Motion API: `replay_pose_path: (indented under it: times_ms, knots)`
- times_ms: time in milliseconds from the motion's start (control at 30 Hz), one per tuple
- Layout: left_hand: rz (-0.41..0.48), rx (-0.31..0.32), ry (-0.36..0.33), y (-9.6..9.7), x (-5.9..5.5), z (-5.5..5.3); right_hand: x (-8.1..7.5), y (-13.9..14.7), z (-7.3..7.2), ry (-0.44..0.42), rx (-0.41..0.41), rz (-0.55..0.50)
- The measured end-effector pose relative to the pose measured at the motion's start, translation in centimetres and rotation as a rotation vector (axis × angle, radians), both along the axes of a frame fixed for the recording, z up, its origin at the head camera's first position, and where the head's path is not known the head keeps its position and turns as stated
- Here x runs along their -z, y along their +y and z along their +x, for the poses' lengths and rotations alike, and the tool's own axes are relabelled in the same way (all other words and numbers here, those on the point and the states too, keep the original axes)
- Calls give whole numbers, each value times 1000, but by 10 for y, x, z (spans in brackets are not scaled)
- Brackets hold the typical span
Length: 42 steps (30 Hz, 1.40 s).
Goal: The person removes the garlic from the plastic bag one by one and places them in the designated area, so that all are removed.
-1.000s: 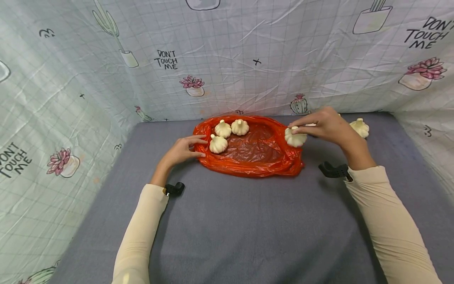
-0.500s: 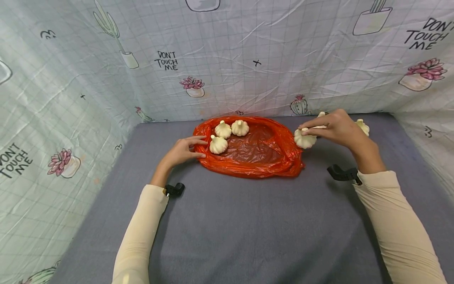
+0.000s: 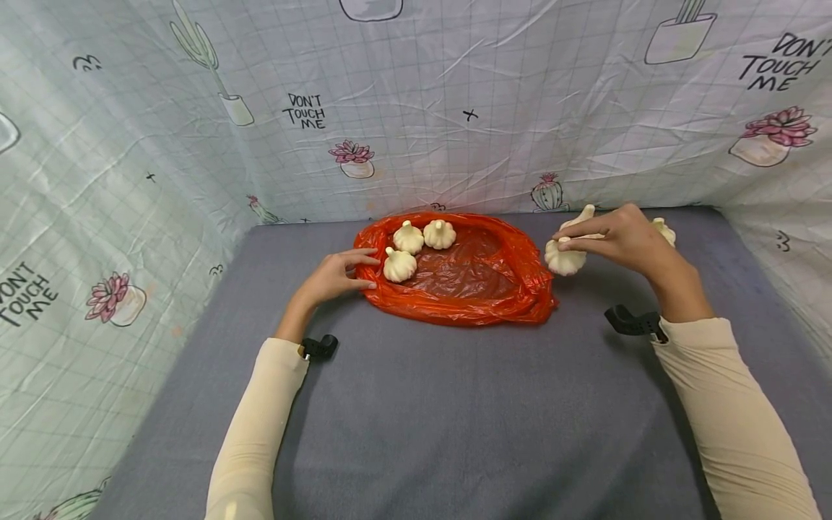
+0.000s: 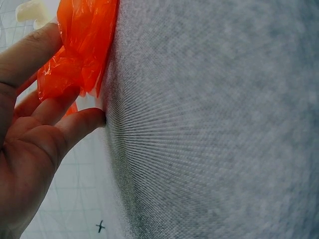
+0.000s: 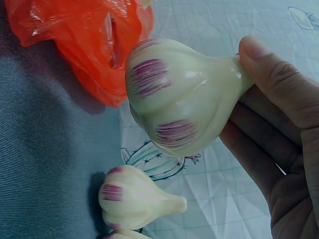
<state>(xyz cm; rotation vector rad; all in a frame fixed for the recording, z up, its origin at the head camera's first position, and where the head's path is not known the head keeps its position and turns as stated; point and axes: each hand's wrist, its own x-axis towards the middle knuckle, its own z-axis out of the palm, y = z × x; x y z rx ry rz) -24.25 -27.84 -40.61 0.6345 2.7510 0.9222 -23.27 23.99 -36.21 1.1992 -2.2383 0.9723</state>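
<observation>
An orange-red plastic bag (image 3: pixel 468 312) lies spread with its mouth up, and several garlic bulbs (image 3: pixel 399 266) sit in its left part. At its left rim rests my left hand (image 3: pixel 334 276); in the left wrist view the fingers (image 4: pixel 37 55) lie extended against the plastic, with the thumb apart. Just beyond the bag's right end, my right hand (image 3: pixel 624 238) pinches a garlic bulb (image 5: pixel 174 97) by its stem, between thumb and fingers. The held bulb (image 3: pixel 564 258) hangs stem up. Part of another bulb (image 3: pixel 585 214) shows behind that hand.
To the right, a further bulb (image 3: pixel 664 230) is partly covered by the right hand. The right wrist view shows a bulb (image 5: pixel 134 196) lying on the grey cloth (image 3: pixel 455 419), and the edge of one more. A printed curtain (image 3: pixel 416 159) rises behind.
My right hand has moved right with the garlic bulb, from over the bag's right rim to just outside it. A bulb behind has come more into sight. The left hand stays put.
</observation>
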Motion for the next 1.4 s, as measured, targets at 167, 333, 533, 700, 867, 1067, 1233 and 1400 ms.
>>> replay_pose_path:
  times_ms: [167, 333, 533, 700, 867, 1067, 1233, 1400]
  knots:
    - [-9, 0, 6, -1, 0, 0, 5, 0, -2, 23, -4, -9]
    - [-4, 1, 10, -1, 2, -1, 8, 1, -3, 41, 6, -9]
    - [-4, -1, 9, -2, 2, -1, 9, 3, -4, 49, 17, 7]
    - [-11, 2, 13, -2, 3, -1, 13, 7, -5, 52, 36, 0]
    - [-8, 6, 11, -2, 2, 0, 17, 11, -6, 39, 49, 4]
    - [1, 8, 11, -3, 3, 0, 21, 15, -7, 26, 52, 17]
    - [5, 9, 13, -3, 3, 0, 24, 20, -6, 12, 64, 17]
    - [4, 8, 10, -3, 2, 0, 27, 25, -8, 7, 69, 24]
